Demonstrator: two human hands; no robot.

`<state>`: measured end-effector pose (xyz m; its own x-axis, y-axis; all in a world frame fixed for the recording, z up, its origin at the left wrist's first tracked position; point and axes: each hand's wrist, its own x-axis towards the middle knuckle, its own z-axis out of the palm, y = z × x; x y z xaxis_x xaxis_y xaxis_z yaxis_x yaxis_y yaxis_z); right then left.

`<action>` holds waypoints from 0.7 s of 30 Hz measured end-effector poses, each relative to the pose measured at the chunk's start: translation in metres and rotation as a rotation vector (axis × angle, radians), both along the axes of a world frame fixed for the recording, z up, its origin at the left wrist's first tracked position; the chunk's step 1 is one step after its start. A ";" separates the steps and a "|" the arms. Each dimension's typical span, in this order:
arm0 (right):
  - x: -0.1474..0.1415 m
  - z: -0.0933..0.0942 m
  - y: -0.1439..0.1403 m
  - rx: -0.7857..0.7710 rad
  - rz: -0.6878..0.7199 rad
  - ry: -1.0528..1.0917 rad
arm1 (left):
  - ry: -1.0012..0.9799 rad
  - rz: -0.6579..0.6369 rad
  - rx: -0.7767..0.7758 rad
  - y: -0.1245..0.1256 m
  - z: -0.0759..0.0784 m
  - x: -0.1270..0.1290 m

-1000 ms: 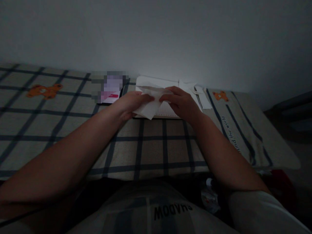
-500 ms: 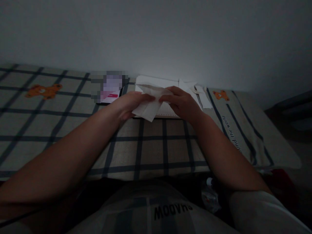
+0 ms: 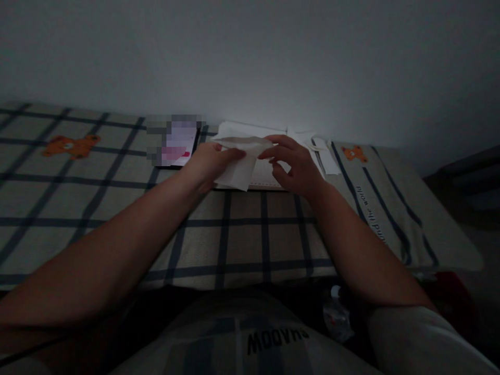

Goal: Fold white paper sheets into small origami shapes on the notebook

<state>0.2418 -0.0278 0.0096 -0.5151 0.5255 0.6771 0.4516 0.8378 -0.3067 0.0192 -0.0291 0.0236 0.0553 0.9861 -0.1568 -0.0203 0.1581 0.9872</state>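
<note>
hands: 2 (image 3: 207,164) (image 3: 292,164) | held paper sheets: 1 (image 3: 238,169) | bear prints: 2 (image 3: 70,146) (image 3: 353,153) | phones: 1 (image 3: 174,146)

Folded paper (image 3: 239,167) between both hands, above notebook (image 3: 265,174) on checked bedsheet (image 3: 97,208), phone (image 3: 174,148) left.

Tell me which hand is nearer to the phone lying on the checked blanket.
Left. The left hand is just right of the phone, pinching the folded paper. The right hand pinches the paper's far side, farther from the phone.
</note>
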 end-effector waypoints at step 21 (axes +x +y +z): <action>-0.033 -0.018 0.005 -0.885 -0.178 0.656 | 0.232 -0.047 0.296 -0.003 -0.012 0.001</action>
<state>0.2091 -0.0231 -0.0082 -0.0643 0.9879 0.1408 0.0754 0.1455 -0.9865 0.0201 -0.0325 0.0117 0.0982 0.9878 0.1207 0.2100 -0.1391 0.9677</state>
